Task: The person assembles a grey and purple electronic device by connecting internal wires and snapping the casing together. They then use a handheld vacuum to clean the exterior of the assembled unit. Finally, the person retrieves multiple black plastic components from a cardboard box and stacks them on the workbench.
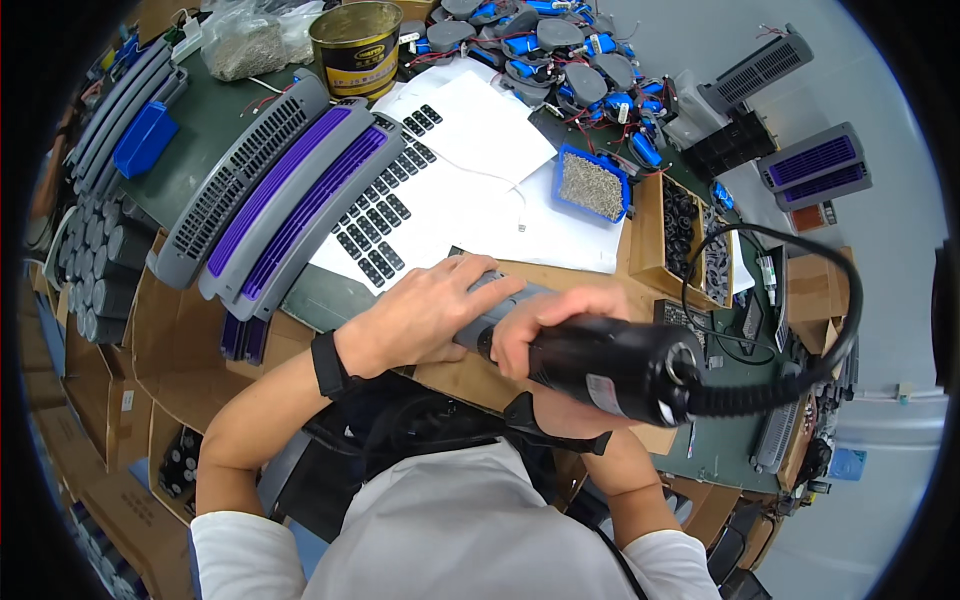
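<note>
My right hand (566, 318) wraps round a black electric screwdriver (615, 368), with a coiled black cable leading off its rear end to the right. The tool slants down toward a grey plastic part (474, 334) lying on a brown cardboard sheet (590, 290) at the table's front edge. Closed over that part is my left hand (415, 315), its thumb and fingers pressing along it. Most of the grey part and the screwdriver's tip are hidden by my hands.
Grey and purple vented panels (290, 190) stand at the left. White sheets with black pads (385, 215), a blue tray of small screws (592, 185) and a yellow tin (357, 55) lie beyond my hands. Wired grey-and-blue parts (560, 60) pile up behind; a cardboard box (655, 240) holds black pieces.
</note>
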{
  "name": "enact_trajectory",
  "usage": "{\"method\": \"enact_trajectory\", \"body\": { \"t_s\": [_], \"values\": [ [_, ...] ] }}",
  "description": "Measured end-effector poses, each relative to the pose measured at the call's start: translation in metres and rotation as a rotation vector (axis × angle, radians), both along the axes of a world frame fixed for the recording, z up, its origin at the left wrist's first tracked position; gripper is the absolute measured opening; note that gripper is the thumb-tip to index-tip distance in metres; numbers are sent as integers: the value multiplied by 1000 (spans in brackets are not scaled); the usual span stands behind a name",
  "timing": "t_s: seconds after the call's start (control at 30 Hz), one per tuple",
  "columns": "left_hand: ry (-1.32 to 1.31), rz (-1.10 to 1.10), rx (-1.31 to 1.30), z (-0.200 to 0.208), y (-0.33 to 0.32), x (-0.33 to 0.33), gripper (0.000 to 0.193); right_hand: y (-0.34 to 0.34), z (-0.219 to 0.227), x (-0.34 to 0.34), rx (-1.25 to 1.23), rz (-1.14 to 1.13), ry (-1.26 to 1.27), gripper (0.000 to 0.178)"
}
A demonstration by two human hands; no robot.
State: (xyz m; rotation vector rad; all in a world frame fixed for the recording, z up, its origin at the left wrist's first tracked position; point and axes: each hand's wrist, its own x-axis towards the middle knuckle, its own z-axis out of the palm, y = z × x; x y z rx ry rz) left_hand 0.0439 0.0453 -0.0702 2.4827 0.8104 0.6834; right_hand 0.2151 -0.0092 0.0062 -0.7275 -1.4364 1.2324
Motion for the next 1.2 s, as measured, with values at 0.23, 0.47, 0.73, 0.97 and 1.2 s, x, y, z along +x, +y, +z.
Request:
{"method": "enact_trajectory", "body": {
  "t_s": [0.23,0.47,0.73,0.97,1.2],
  "values": [
    [-19,1,-22,1,4,0,79,12,-6,-5,76,33,-84,16],
    [-85,3,-30,9,5,5,57,21,-18,-5,292,41,-80,23],
    [179,-13,-125,31,9,-5,86,-9,42,70,203,-305,394,82],
    [343,-180,42,57,-4,58,90,-24,19,171,144,-642,285,90],
    [534,-342,-134,46,6,120,91,-14,-4,180,-11,-565,291,94]
  ]
}}
